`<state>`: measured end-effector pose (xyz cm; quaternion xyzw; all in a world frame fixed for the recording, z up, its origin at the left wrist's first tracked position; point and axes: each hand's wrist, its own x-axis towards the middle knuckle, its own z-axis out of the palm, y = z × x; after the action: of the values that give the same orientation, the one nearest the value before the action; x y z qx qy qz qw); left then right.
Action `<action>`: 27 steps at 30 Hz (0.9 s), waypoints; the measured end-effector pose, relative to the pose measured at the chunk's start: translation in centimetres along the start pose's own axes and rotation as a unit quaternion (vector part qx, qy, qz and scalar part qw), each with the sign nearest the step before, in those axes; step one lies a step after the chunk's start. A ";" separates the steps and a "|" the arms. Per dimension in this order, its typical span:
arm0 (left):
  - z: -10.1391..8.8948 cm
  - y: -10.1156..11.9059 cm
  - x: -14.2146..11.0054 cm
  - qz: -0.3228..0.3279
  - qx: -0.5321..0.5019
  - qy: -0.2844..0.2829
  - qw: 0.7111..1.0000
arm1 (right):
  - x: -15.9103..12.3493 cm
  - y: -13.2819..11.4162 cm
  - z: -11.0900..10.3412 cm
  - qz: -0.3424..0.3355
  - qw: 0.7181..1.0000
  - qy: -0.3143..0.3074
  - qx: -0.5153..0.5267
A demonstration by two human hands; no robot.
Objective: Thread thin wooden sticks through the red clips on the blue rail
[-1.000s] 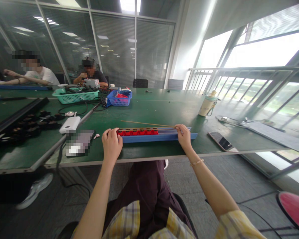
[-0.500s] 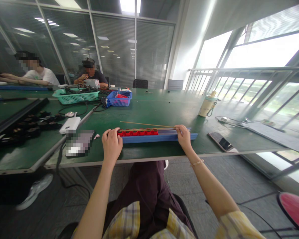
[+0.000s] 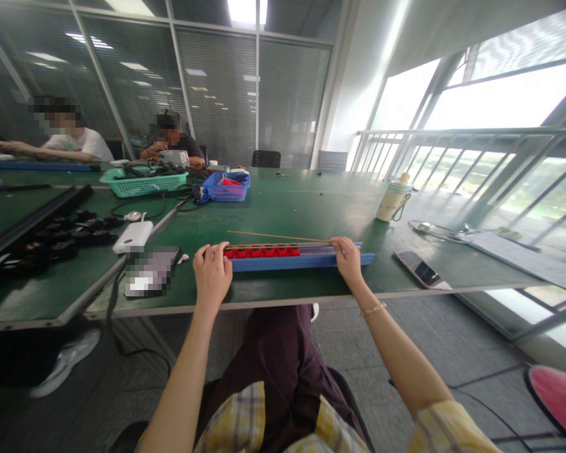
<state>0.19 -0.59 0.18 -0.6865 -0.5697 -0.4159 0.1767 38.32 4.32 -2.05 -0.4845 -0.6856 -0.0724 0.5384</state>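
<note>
A long blue channel (image 3: 287,261) lies crosswise on the table before me, with a row of red pieces (image 3: 263,251) along its left part. My left hand (image 3: 212,270) is closed around the channel's left end, its fingertips beside the leftmost red piece. Toward the other end, my right hand (image 3: 348,259) is closed over the channel, thumb in front and fingers behind. A thin wooden stick (image 3: 273,236) slants from its fingertips to the left, behind the channel. Another thin strip runs over the tops of the red pieces between both hands. My fingers hide its ends.
On the left are a phone (image 3: 153,270), an earbud (image 3: 183,258), a white device (image 3: 133,236) and black parts (image 3: 70,236). Farther back stand a green basket (image 3: 144,184) and a blue basket (image 3: 226,187). A cup (image 3: 393,200) and another phone (image 3: 421,269) are right. Two people sit beyond.
Both my hands and the blue channel stay almost still. Across the table, the person on the left has lowered and stretched their arms, and the other person's hand has come down slightly.
</note>
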 end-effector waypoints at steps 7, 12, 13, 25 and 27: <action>0.0 -0.1 -0.1 0.006 0.017 -0.002 1.000 | 0.0 0.1 0.1 0.000 1.000 0.002 0.013; 0.0 0.0 -0.1 0.002 0.003 -0.001 1.000 | 0.1 -0.3 -0.2 0.002 0.999 0.008 0.042; 0.0 0.0 -0.1 0.001 0.002 -0.002 1.000 | 0.1 -0.3 -0.3 0.006 0.999 0.012 0.049; 0.0 0.1 -0.1 0.001 0.004 -0.004 1.000 | 0.0 0.3 -0.3 0.040 0.996 0.044 0.072; 0.0 0.1 -0.1 -0.001 0.001 -0.005 1.000 | 0.0 0.4 -0.2 0.035 0.996 0.041 0.064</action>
<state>0.27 -0.70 0.13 -0.6879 -0.5713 -0.4123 0.1744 38.77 4.39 -2.08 -0.4693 -0.6486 -0.0291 0.5986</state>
